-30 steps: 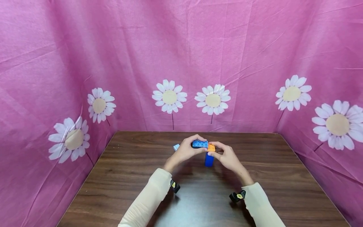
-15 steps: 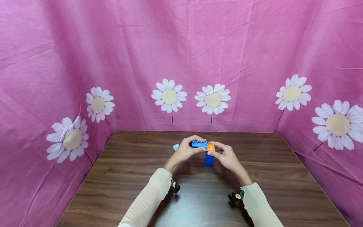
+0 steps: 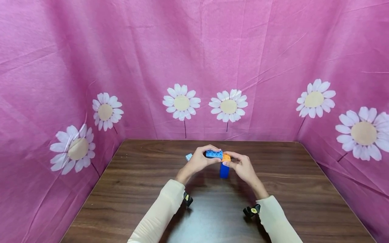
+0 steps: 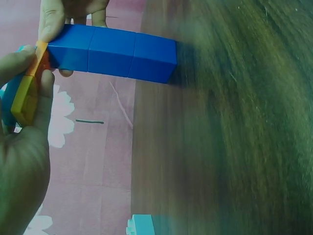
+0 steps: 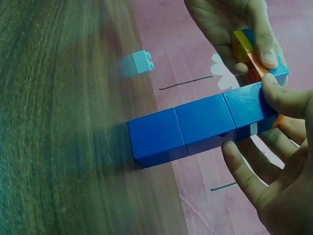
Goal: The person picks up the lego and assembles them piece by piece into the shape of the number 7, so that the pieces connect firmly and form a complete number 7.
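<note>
A tower of dark blue toy bricks (image 3: 224, 171) stands upright on the table, its lowest brick on the wood. Across its top lies an orange brick (image 3: 226, 157), partly covered by fingers. My right hand (image 3: 243, 168) grips the tower's upper end, thumb on the top dark blue brick in the right wrist view. With thumb and fingers my left hand (image 3: 198, 161) pinches a medium blue studded brick (image 3: 214, 154), which sits over the orange brick and sticks out to the left. A yellow brick (image 4: 25, 100) shows under that blue brick in the left wrist view.
A light blue brick (image 3: 189, 157) lies on the brown wooden table (image 3: 146, 175), just left of my left hand. Behind the table hangs a pink cloth (image 3: 206, 50) printed with white daisies. Black wrist cameras (image 3: 251, 211) hang below both sleeves.
Both hands stay at the top of the tower with almost no movement. The medium blue brick has shifted only slightly; the tower stands where it was.
</note>
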`<state>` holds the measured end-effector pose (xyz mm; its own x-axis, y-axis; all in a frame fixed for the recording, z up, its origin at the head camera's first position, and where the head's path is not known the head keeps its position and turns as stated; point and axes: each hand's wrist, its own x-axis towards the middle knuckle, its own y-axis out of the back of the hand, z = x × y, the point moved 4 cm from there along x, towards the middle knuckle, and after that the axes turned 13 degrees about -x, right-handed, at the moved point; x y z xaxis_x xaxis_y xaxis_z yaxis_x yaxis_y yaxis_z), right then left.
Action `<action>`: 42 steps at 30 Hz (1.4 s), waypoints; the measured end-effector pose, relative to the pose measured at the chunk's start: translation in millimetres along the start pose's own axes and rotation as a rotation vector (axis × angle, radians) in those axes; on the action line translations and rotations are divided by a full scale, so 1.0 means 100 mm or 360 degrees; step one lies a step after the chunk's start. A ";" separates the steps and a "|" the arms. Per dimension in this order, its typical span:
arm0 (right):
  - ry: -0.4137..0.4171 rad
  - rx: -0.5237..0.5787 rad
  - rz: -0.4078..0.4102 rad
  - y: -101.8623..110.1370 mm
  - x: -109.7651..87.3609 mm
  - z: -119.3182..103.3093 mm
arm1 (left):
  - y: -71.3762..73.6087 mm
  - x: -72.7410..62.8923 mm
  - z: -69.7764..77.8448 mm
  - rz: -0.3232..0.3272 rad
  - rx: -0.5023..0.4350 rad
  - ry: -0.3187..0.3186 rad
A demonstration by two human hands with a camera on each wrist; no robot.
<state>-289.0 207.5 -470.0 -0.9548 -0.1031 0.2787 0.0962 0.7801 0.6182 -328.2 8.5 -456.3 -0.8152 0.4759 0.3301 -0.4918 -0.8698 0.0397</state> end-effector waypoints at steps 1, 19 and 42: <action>-0.0005 0.0003 0.0002 0.00 0.00 0.00 | 0.00 0.00 0.00 0.0000 0.0006 -0.0002; -0.0042 0.0102 0.0003 -0.02 0.03 0.01 | 0.02 0.00 0.02 0.0018 -0.0006 0.0014; -0.0123 0.0081 -0.0011 -0.02 -0.01 0.00 | 0.13 -0.02 0.16 -0.0184 0.0366 -0.0161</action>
<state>-287.9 205.8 -471.7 -0.9745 -0.0622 0.2154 0.0768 0.8099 0.5815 -328.2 -5.2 -441.3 -0.7173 0.5684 0.4029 -0.4880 -0.8226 0.2917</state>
